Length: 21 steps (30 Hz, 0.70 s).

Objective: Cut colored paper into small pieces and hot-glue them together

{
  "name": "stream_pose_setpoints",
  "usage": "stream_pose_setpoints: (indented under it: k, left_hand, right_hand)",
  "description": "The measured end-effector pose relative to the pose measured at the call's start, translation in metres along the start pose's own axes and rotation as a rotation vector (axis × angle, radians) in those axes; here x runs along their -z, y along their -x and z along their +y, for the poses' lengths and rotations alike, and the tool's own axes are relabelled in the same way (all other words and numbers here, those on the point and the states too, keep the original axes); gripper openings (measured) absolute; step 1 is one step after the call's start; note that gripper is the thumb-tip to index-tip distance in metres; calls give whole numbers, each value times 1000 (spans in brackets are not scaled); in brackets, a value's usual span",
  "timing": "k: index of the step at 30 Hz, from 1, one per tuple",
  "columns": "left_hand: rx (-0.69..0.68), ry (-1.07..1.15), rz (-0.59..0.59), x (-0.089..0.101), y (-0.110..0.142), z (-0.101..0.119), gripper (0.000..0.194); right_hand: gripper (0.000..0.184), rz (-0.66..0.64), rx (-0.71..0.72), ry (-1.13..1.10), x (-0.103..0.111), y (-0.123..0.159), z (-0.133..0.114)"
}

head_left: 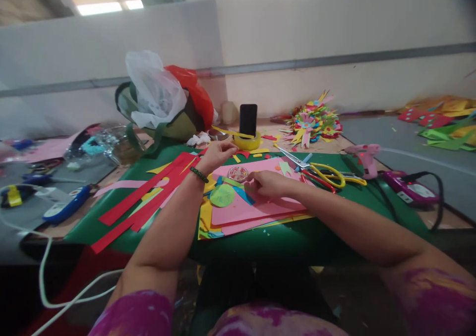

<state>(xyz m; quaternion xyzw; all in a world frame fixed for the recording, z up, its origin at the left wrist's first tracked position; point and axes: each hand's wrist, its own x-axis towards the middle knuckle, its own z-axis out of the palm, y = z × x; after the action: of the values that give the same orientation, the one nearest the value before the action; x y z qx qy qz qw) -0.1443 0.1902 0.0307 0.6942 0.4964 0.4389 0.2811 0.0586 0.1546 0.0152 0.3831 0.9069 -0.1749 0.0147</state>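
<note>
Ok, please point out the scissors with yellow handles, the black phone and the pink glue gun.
scissors [323, 171], head view, on the yellow handle loop.
phone [248, 119], head view, middle of its dark back.
glue gun [365, 155], head view, on its pink body.

Your left hand [217, 153] sits just before the tape roll [247, 140], with the phone [248, 119] standing behind it. Your right hand [268, 183] rests on the paper sheets [256, 209]. Right of it lie the scissors [320, 172], then the glue gun [364, 156]. The paper strips [148, 197] lie left.
</note>
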Motion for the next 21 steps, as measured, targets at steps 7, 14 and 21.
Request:
stream_pose_setpoints:
  k: [7,14,21]
  left_hand:
    - [-38,-52,-51,-2,3,3,18]
    - [-85,-318,-393,-3,9,6,16]
    - [-153,-552,-572,-24,18,5,11]
  right_hand:
    - [25,62,25,52,0,-1,1]
    - [35,41,-18,29,-1,-1,2]
    - [24,77,-2,64,-2,-3,7]
